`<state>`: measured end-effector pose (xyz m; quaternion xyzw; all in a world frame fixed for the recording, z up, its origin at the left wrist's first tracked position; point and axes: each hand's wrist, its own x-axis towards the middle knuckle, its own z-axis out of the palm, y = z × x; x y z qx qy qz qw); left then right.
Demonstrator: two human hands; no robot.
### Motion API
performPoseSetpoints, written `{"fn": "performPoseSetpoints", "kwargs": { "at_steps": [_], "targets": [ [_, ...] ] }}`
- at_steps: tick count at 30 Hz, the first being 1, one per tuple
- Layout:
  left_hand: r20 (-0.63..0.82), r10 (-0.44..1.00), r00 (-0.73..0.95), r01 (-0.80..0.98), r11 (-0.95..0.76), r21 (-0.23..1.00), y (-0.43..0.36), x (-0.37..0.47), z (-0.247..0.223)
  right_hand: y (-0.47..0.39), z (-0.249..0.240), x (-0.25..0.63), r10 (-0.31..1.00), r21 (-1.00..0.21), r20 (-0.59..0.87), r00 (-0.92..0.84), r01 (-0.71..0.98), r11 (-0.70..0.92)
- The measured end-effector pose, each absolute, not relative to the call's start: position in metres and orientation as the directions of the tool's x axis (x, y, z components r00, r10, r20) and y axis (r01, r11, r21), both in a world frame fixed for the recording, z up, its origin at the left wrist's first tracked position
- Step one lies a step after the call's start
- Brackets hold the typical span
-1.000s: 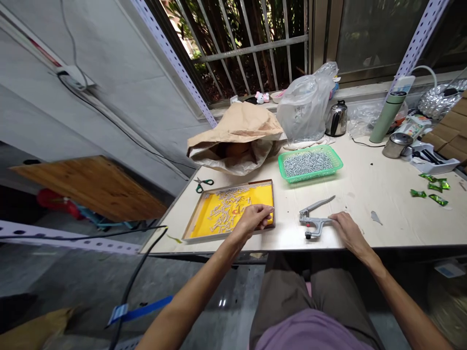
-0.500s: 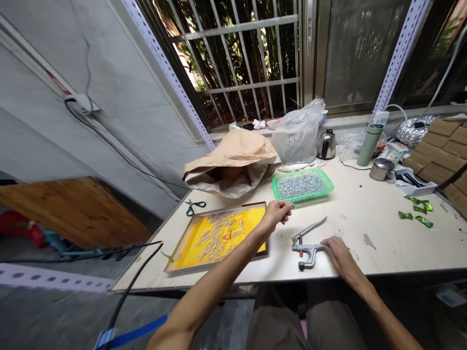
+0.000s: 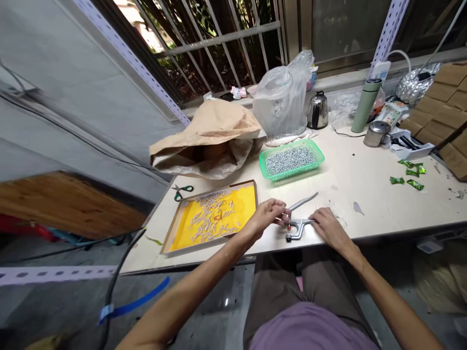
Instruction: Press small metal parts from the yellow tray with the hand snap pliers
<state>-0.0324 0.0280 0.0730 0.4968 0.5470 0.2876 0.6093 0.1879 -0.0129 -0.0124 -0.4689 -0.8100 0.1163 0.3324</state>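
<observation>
A grey hand press tool [image 3: 299, 227] with a long lever lies on the table near its front edge. My right hand [image 3: 328, 224] is closed on the end of its handle. At the tool's jaw side is my left hand [image 3: 269, 215], its fingers pinched together beside the jaws; what they hold is too small to make out. Left of it, a shallow tray with a yellow lining [image 3: 239, 206] holds many small pale metal pieces. Behind the hands stands a green basket [image 3: 291, 175] full of small silvery pieces.
An open brown paper bag [image 3: 219, 121], a plastic bag [image 3: 280, 102] and a steel kettle [image 3: 318, 111] stand at the back. Scissors [image 3: 178, 193] lie left. Towards the right are a green bottle [image 3: 367, 106], a metal cup [image 3: 377, 133], green wrapped pieces [image 3: 415, 184] and cardboard [image 3: 443, 107].
My left hand has moved from near the green basket to the tool's jaws. My right hand is still on the handle. The view has tilted downward.
</observation>
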Motion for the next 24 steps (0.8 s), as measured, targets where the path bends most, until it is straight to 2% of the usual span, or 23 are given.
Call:
{"fn": "performPoseSetpoints", "kwargs": {
  "at_steps": [2, 5, 8, 13, 17, 24],
  "targets": [
    [-0.425, 0.883, 0.201, 0.196, 0.389, 0.9, 0.015, -0.042, 0.056, -0.014, -0.012, 0.187, 0.821, -0.443, 0.441, -0.362, 0.708, 0.55],
    [-0.438, 0.889, 0.132, 0.219, 0.405, 0.888, 0.007, -0.05, 0.036, -0.013, -0.011, 0.185, 0.789, -0.295, 0.469, -0.396, 0.772, 0.563],
    [-0.465, 0.871, 0.155, 0.185, 0.437, 0.88, 0.003, -0.049, 0.023, -0.012, -0.007, 0.181, 0.772, -0.162, 0.461, -0.437, 0.814, 0.557],
    [-0.502, 0.853, 0.146, 0.207, 0.47, 0.858, -0.003, -0.042, 0.011, -0.014, 0.002, 0.175, 0.76, -0.038, 0.452, -0.466, 0.842, 0.539],
    [-0.505, 0.855, 0.119, 0.298, 0.454, 0.839, -0.004, -0.041, 0.005, -0.017, 0.001, 0.175, 0.741, 0.016, 0.464, -0.484, 0.842, 0.54],
    [-0.564, 0.819, 0.109, 0.457, 0.462, 0.76, -0.001, -0.039, 0.013, -0.014, -0.007, 0.176, 0.743, -0.019, 0.452, -0.493, 0.828, 0.561]
  ]
}}
